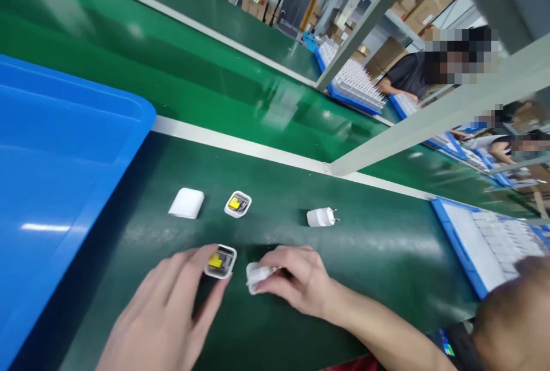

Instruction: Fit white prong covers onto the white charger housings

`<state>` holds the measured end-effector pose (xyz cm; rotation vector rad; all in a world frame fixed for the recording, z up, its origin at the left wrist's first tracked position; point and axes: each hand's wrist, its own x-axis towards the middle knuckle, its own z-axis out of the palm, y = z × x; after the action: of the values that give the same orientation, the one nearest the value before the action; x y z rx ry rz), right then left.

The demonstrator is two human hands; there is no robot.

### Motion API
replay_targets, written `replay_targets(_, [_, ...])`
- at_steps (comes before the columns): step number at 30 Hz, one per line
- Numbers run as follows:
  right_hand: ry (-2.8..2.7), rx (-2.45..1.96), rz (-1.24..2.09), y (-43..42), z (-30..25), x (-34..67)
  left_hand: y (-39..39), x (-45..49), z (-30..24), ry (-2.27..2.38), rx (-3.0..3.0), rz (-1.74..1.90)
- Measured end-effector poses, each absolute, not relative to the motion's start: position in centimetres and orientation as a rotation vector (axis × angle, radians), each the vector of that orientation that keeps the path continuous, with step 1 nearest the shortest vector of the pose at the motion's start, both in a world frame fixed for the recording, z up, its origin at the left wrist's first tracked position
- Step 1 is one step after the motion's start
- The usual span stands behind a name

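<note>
My left hand (165, 302) grips a white charger housing (222, 262) between thumb and fingers. The housing's open end faces up and shows a yellow part and dark components inside. Just to its right, my right hand (298, 276) pinches a white plug cover (254, 278) with its metal pins toward my fingers. A small gap separates the two pieces. Beyond my hands, a second open housing (238, 204) with a yellow part stands on the green table. Left of it lies a plain white housing (187, 203). A white two-pin charger (320, 217) rests on its side farther right.
A large blue tray (141, 110) takes up the left side. At the right is a blue-edged tray (458, 245) with rows of white pieces. A grey metal post (387, 130) slants up from the table's back edge. Other people sit across the green conveyor (223, 90).
</note>
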<state>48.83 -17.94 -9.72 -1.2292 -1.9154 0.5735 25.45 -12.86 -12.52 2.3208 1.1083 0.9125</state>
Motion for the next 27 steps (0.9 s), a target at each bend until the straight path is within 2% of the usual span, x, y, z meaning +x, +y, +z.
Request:
replay_targets(8, [-2.129, -1.306, 0.601, -18.5, -5.6, 47.3, -15.9, 27.1, -10.9, 0.973, 2.181, 0.725])
replay_targets(15, [-2.323, -1.418, 0.525, -18.8, -4.4, 46.2, -16.1, 26.7, -11.0, 0.946, 1.98, 0.743])
replay_targets(27, [-2.336, -1.414, 0.547, -18.3, -4.0, 46.3, -15.9, 26.9, -10.7, 0.973, 2.013, 0.796])
